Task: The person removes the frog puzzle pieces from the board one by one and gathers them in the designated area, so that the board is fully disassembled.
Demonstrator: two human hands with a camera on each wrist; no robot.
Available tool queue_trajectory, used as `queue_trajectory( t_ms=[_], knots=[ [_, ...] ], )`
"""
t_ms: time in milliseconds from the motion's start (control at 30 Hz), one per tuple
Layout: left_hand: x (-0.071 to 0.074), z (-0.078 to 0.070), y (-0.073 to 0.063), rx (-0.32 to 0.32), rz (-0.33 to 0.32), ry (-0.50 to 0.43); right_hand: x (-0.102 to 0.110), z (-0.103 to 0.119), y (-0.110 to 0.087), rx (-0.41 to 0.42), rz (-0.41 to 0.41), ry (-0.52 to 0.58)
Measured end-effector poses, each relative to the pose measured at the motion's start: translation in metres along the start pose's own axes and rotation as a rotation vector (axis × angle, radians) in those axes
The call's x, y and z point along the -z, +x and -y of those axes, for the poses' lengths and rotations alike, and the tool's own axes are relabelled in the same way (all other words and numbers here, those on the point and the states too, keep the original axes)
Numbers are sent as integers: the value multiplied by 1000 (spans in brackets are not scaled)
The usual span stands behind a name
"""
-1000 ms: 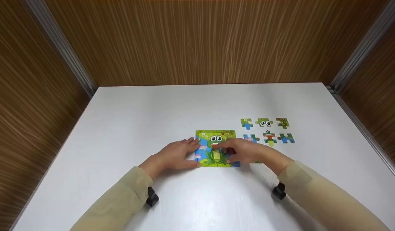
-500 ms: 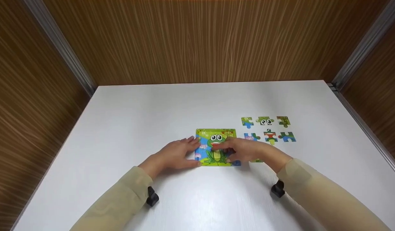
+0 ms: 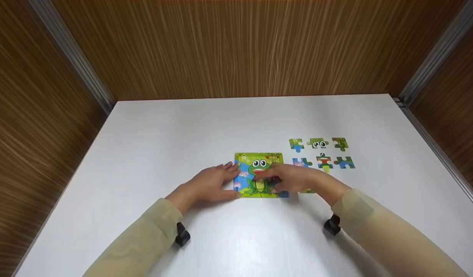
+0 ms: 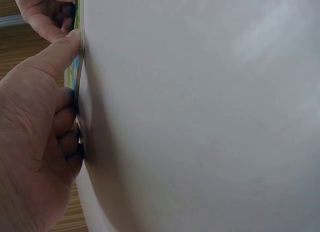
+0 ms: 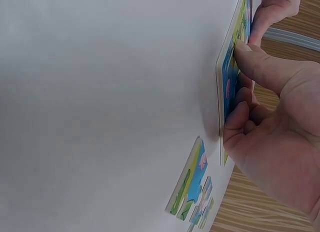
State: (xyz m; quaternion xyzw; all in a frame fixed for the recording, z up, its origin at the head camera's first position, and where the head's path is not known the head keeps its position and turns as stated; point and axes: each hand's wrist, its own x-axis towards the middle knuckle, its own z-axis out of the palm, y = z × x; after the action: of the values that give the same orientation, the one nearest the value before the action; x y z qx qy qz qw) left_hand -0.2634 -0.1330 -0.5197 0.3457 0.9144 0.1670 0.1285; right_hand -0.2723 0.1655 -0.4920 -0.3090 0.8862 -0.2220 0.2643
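A square frog jigsaw puzzle (image 3: 244,185) lies flat on the white table. My left hand (image 3: 211,184) rests along its left side, the thumb at the near corner and the fingers spread on the edge. Over the puzzle's right half, my right hand (image 3: 292,177) presses with an extended index finger on the frog, just below its mouth. The right thumb (image 5: 252,59) touches the board too, while the other fingers curl against its surface. No loose piece shows between the fingers. The right hand hides part of the picture.
Right of the puzzle lie loose jigsaw pieces in rows, among them one with the frog's eyes (image 3: 318,144) and one with its mouth (image 3: 325,161). Another piece (image 3: 307,191) is partly hidden by the right wrist. Wood-grain panels (image 3: 236,50) wall in the table (image 3: 163,134).
Both hands keep their places on the puzzle, the right index finger still on the frog. The camera view tilts slightly, so the table and pieces sit a little higher in the picture.
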Motion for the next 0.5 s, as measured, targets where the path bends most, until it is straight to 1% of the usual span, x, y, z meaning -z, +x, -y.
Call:
queue_trajectory(
  t_ms=[233, 500],
  knots=[
    [1, -1, -1, 12, 5, 2, 2, 2, 1, -5, 16, -19],
    [0, 0, -1, 6, 0, -1, 5, 6, 4, 8, 38, -49]
  ],
)
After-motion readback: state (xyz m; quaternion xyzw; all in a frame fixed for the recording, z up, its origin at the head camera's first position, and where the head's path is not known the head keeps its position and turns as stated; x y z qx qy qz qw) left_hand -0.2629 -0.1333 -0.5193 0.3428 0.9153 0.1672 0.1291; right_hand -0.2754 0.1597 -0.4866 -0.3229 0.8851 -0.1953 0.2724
